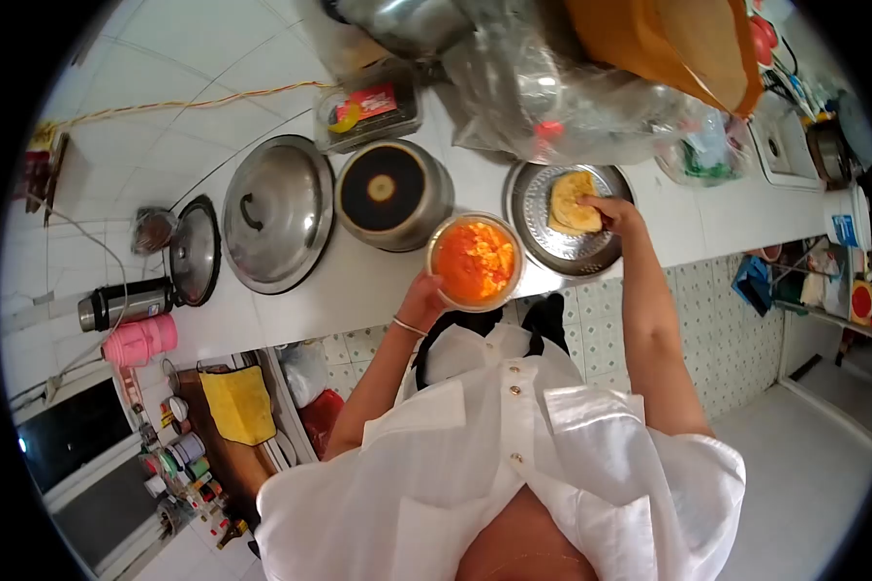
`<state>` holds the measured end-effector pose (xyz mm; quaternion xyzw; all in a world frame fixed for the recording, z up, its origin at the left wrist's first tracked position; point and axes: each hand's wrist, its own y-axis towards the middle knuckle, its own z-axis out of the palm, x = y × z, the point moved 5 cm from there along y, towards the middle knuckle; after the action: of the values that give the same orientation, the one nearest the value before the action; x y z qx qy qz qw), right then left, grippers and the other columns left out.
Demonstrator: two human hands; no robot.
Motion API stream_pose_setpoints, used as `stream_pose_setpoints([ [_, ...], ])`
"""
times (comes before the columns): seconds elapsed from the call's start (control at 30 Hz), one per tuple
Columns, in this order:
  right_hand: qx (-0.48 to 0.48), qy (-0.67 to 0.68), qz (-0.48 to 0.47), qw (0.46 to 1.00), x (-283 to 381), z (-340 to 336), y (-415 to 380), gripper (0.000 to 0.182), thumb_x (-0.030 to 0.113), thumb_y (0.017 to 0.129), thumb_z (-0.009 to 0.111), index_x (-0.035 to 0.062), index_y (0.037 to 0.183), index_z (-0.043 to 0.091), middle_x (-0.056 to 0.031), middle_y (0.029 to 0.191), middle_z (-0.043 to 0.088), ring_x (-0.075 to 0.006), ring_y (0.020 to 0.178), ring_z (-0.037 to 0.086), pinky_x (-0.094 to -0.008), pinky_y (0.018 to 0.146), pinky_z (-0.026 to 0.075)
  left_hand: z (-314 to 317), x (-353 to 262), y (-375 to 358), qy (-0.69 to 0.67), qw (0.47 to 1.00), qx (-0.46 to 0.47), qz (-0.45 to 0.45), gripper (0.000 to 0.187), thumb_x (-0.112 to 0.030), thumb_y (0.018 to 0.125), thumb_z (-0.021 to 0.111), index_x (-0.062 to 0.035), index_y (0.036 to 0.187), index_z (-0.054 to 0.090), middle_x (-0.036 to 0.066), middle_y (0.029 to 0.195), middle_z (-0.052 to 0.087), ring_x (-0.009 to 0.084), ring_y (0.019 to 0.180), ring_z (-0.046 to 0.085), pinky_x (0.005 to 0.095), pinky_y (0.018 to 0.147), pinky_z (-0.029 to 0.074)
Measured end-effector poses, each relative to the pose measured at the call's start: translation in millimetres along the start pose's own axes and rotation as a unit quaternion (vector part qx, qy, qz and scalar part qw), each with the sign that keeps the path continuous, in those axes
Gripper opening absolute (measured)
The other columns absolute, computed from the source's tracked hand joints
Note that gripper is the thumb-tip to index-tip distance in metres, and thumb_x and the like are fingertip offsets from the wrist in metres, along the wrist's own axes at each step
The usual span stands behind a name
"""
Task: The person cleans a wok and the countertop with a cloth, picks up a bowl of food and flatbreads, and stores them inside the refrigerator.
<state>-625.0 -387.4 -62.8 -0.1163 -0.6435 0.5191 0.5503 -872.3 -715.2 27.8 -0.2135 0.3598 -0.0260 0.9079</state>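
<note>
My left hand (422, 302) grips the side of a bowl (436, 228) at the counter's near edge. Inside it is orange-red food (477, 261) with yellow pieces, which looks like tomato and egg. My right hand (620, 215) pinches the right edge of a piece of golden-brown flatbread (574, 201). The flatbread lies folded or stacked on a perforated metal plate (552, 254), just right of the bowl. My right thumb and fingertips are partly hidden at the bread's edge.
Left of the bowl stand an upturned pot (426, 208), a large metal lid (286, 237) and a smaller lid (194, 257). Plastic bags (523, 97) and an orange-brown bag (664, 39) crowd the back. A thermos (126, 306) and pink container (141, 339) lie far left.
</note>
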Motion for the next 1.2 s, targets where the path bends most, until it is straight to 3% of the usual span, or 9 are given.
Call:
stream_pose_setpoints([
  [0.07,0.043,0.070,0.016,0.996,-1.6,11.0,3.5,0.049,0.016,0.069,0.080,-0.0055,0.106,0.056,-0.0136,0.096,0.066,-0.0213,0.084,0.066,-0.0311,0.077,0.054,-0.2,8.3,1.2,-0.008,1.000,-0.013,0.011,0.060,-0.030,0.081,0.061,-0.0045,0.131,0.040,0.009,0.129,0.049,0.0203,0.120,0.047,0.0382,0.099,0.041],
  [0.17,-0.023,0.041,-0.042,0.998,-13.8,9.1,15.3,0.062,0.021,0.059,0.085,-0.0130,0.101,0.056,-0.0179,0.091,0.066,-0.0270,0.074,0.067,-0.0400,0.060,0.055,2.8,21.1,-4.2,-0.036,0.998,-0.025,0.043,0.061,-0.031,0.080,0.062,-0.0051,0.131,0.041,0.009,0.131,0.047,0.0211,0.123,0.044,0.0394,0.101,0.038],
  [0.2,-0.027,-0.012,-0.068,0.997,-4.8,21.8,-17.9,0.062,0.025,0.064,0.084,-0.0108,0.105,0.056,-0.0179,0.096,0.065,-0.0249,0.081,0.066,-0.0314,0.069,0.054,12.0,21.1,-6.1,-0.040,0.997,-0.020,0.056,0.062,-0.032,0.080,0.062,-0.0055,0.132,0.040,0.009,0.132,0.046,0.0222,0.123,0.043,0.0399,0.102,0.037],
  [0.3,-0.050,0.033,-0.118,0.991,-1.6,20.0,-73.6,0.064,0.023,0.062,0.084,-0.0137,0.106,0.054,-0.0170,0.095,0.065,-0.0237,0.083,0.065,-0.0316,0.070,0.053,22.5,25.5,-9.7,-0.041,0.996,-0.019,0.077,0.066,-0.035,0.079,0.063,-0.0068,0.133,0.039,0.009,0.135,0.044,0.0248,0.124,0.042,0.0414,0.102,0.037],
  [0.43,-0.061,0.127,-0.132,0.981,-24.9,-13.9,-129.1,0.060,0.018,0.067,0.081,-0.0081,0.112,0.051,-0.0165,0.101,0.062,-0.0232,0.087,0.065,-0.0318,0.076,0.053,33.1,34.0,-12.6,-0.040,0.994,-0.017,0.100,0.065,-0.034,0.079,0.063,-0.0054,0.132,0.040,0.010,0.132,0.047,0.0258,0.120,0.047,0.0422,0.098,0.041],
  [0.57,-0.072,0.226,-0.161,0.958,-65.4,-30.1,-120.9,0.055,0.011,0.067,0.080,-0.0107,0.107,0.050,-0.0177,0.097,0.063,-0.0243,0.083,0.065,-0.0343,0.071,0.055,51.4,34.7,-20.3,-0.042,0.991,-0.044,0.117,0.060,-0.033,0.081,0.060,-0.0037,0.130,0.042,0.011,0.129,0.050,0.0259,0.117,0.050,0.0419,0.096,0.044],
  [0.73,-0.052,0.272,-0.123,0.953,-71.2,-11.6,-106.5,0.063,0.009,0.066,0.080,-0.0036,0.113,0.040,-0.0168,0.101,0.056,-0.0263,0.085,0.063,-0.0354,0.069,0.056,49.7,50.5,-26.1,-0.053,0.989,-0.070,0.122,0.062,-0.032,0.080,0.061,-0.0044,0.131,0.040,0.011,0.131,0.047,0.0257,0.118,0.049,0.0404,0.095,0.045],
  [0.87,-0.105,0.202,-0.170,0.959,-61.0,-7.6,-78.7,0.058,0.009,0.063,0.081,0.0015,0.104,0.040,-0.0143,0.098,0.053,-0.0231,0.086,0.060,-0.0340,0.065,0.056,63.0,53.3,-34.7,-0.060,0.983,-0.090,0.148,0.059,-0.031,0.081,0.060,-0.0030,0.129,0.042,0.012,0.131,0.048,0.0267,0.118,0.049,0.0407,0.095,0.045],
  [1.2,-0.099,0.038,-0.129,0.986,-70.6,-34.5,-116.9,0.054,0.021,0.071,0.078,-0.0008,0.107,0.044,-0.0128,0.092,0.060,-0.0207,0.075,0.063,-0.0306,0.061,0.054,40.6,69.8,-62.5,-0.120,0.971,-0.117,0.169,0.067,-0.035,0.080,0.063,-0.0059,0.134,0.037,0.009,0.134,0.046,0.0249,0.122,0.046,0.0410,0.098,0.041],
])
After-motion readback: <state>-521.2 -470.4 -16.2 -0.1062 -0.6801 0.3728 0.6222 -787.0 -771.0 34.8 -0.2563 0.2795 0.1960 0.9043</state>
